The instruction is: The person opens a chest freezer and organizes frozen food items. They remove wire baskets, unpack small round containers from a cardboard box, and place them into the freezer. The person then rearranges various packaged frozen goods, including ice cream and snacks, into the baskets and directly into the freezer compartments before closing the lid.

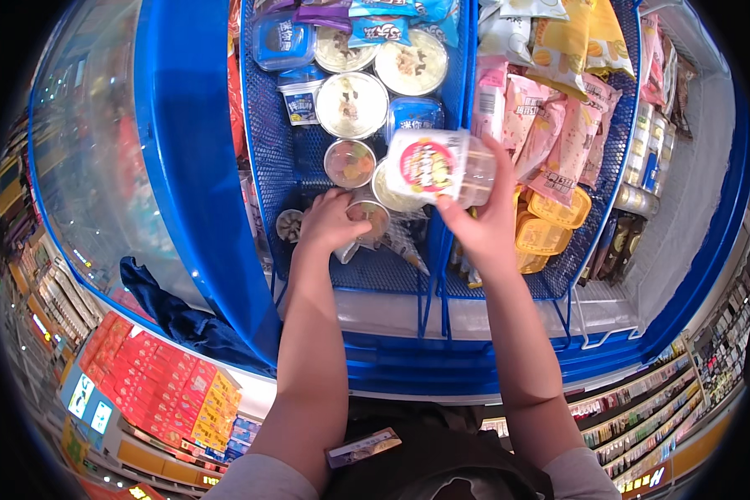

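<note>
My right hand (484,225) grips a white tub with a round red label (426,164) and a clear end, tilted on its side above the blue mesh basket (381,275). The tub is slightly blurred and partly covers a round cream-topped tub (392,190). Down in the same basket, my left hand (331,219) lies against a clear-lidded cup (372,219), its thumb over the lid. The left fingertips are hidden. Left of that hand is a small round cup (289,225). A clear-lidded cup with colourful contents (349,163) stands just beyond it, and a cone-shaped package (407,250) lies to the right.
Round white tubs (352,105) and blue tubs (285,40) fill the basket's far part. The right basket holds pink packets (569,144) and yellow tubs (540,234). A blue freezer rim (412,369) runs before me; dark blue cloth (187,319) hangs over the left side.
</note>
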Tool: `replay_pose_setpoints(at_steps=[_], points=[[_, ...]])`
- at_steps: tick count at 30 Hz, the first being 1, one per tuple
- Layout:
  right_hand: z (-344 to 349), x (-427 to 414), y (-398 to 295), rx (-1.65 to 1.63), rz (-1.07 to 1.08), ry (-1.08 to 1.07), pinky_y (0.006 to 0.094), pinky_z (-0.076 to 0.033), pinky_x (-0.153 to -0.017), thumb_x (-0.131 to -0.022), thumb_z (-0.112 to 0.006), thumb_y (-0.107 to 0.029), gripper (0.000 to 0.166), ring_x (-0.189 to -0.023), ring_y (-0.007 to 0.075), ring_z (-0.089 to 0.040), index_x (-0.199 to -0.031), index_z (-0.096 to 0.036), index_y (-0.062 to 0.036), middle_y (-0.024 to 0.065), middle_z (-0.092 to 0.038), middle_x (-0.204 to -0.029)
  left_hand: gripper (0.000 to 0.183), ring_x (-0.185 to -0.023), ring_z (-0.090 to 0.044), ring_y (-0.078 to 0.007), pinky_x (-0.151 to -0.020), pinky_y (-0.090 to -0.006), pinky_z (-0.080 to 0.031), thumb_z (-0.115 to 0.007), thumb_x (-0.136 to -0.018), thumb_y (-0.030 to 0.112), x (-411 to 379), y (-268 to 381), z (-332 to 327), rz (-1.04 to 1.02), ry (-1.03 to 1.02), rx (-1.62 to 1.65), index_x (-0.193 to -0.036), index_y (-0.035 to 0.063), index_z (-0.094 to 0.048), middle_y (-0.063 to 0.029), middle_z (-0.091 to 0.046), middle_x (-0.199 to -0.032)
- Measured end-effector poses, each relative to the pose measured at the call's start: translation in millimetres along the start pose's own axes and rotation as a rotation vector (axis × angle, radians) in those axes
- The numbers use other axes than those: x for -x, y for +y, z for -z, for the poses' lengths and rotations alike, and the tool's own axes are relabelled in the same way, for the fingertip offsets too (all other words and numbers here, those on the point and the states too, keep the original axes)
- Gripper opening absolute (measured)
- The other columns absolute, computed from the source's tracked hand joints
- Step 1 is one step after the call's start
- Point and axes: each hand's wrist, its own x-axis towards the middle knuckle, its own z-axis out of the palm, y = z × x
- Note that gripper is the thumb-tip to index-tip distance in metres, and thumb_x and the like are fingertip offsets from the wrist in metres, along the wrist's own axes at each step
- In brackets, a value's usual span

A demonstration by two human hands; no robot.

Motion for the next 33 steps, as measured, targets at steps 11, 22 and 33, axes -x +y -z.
replay_pose_setpoints(at_steps=[11, 22, 33], points=[[-129.2, -43.0, 64.6, 0.968, 0.681, -0.431, 0.0397, -0.045, -0.089, -0.061, -0.073, -0.015, 0.07, -0.109, 0.0304, -0.049, -0.126, -0.047, -0.0105, 0.0118, -0.049, -0.123, 0.07, -0.125, -0.046, -0.0281, -0.103, -0.0389, -0.036, -0.059, -0.077, 0.049, 9.0, 12.7, 4.8, 0.113, -0.025, 0.005, -0.136, 0.0163, -0.043, -0.0123, -0.047, -0.138], [-168.9, -42.2, 94.8, 1.443, 0.519, -0.875, 0.0319, -0.043, -0.083, -0.086, -0.05, -0.018, 0.025, -0.105, 0.0231, -0.049, -0.107, -0.064, -0.017, 0.0036, -0.054, -0.113, 0.051, -0.119, -0.051, -0.0284, -0.1, -0.0399, -0.037, -0.055, -0.081, 0.045, 18.5, -11.8, -40.4, -0.136, 0.297, -0.136, -0.121, 0.0117, -0.056, -0.0124, -0.058, -0.124], [-119.3, -56.5, 44.7, 0.898, 0.45, -0.354, 0.0395, -0.048, -0.081, -0.082, -0.053, -0.008, 0.029, -0.092, 0.0337, -0.059, -0.111, -0.059, -0.0053, 0.0152, -0.062, -0.094, 0.018, -0.088, -0.055, -0.0347, -0.078, -0.0425, -0.046, -0.055, -0.071, -0.005, 37.9, 8.1, -12.6, -0.014, 0.701, 0.065, -0.087, 0.0019, -0.06, -0.0137, -0.059, -0.094]])
